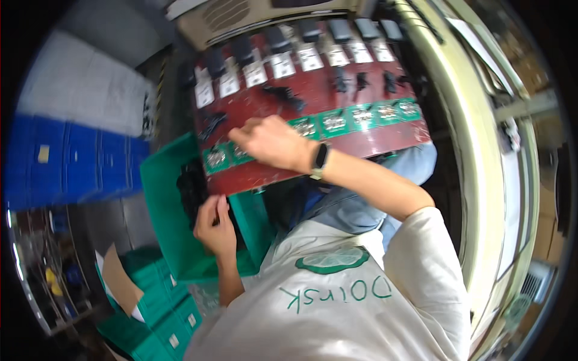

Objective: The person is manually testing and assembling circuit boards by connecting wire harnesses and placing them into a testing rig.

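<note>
My right hand [271, 141], with a dark band on the wrist, reaches across the red work board [283, 171] above a row of green square pieces [334, 123] carrying silvery parts. Its fingers are curled together and blurred; whatever they hold is hidden. My left hand [215, 225] is over the near rim of a green bin [159, 213], just off the board's near left corner. Thumb and fingers are pinched there, but I cannot make out what is between them. Black items [191, 186] lie in the bin. Small black parts [284, 96] are scattered between the rows on the board.
Along the board's far side runs a row of white, label-like pieces [283, 65] with dark grey blocks [278, 39] behind them. Blue bins [66, 156] stand at the left, stacked green crates [162, 319] at the lower left. A pale machine frame [475, 150] borders the right.
</note>
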`<state>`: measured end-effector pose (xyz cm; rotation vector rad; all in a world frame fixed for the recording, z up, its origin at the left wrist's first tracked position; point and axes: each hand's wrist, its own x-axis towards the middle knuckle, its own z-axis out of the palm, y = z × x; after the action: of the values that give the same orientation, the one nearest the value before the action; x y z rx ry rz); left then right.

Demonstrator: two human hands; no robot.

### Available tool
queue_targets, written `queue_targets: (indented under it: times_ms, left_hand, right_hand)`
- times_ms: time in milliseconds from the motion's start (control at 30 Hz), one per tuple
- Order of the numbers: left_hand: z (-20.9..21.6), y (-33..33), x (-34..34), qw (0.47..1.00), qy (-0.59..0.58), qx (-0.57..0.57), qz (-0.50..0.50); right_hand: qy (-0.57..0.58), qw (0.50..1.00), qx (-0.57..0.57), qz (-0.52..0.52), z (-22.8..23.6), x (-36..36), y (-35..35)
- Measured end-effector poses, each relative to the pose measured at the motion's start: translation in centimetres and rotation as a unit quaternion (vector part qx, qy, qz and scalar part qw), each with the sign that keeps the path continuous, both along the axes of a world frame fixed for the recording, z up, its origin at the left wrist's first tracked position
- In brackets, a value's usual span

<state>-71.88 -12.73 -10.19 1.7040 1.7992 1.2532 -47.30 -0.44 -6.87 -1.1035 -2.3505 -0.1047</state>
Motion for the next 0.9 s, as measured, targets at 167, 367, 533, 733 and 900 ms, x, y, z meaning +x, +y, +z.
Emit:
queue_targets:
  times_ms: [167, 367, 533, 733, 900]
  left_hand:
    - [-4.5, 0.0, 2.7, 0.996, -0.018, -0.032, -0.086]
    - [-5.6, 0.1, 2.6, 0.984, 0.107, 0.029, -0.141]
    - [-5.7, 0.1, 3.3, 0.966, 0.211, 0.085, -0.119]
    - [5.5, 0.2, 9.8, 0.926, 0.186, -0.236, -0.228]
    - [10.3, 5.8, 22.7, 0.917, 0.205, -0.053, -0.337]
  right_hand:
    - [0.013, 0.999, 0.041, -0.028, -0.8, 0.0, 0.1]
    - [0.107, 0.988, 0.094, -0.052, -2.0, 0.1, -2.9]
    - [0.28, 0.959, 0.012, -0.034, 1.9, 6.3, -13.1]
    - [0.324, 0.857, -0.059, -0.398, 1.6, 17.9, -14.0]
    - [0.24, 0.896, -0.092, -0.362, -0.2, 20.5, -10.4]
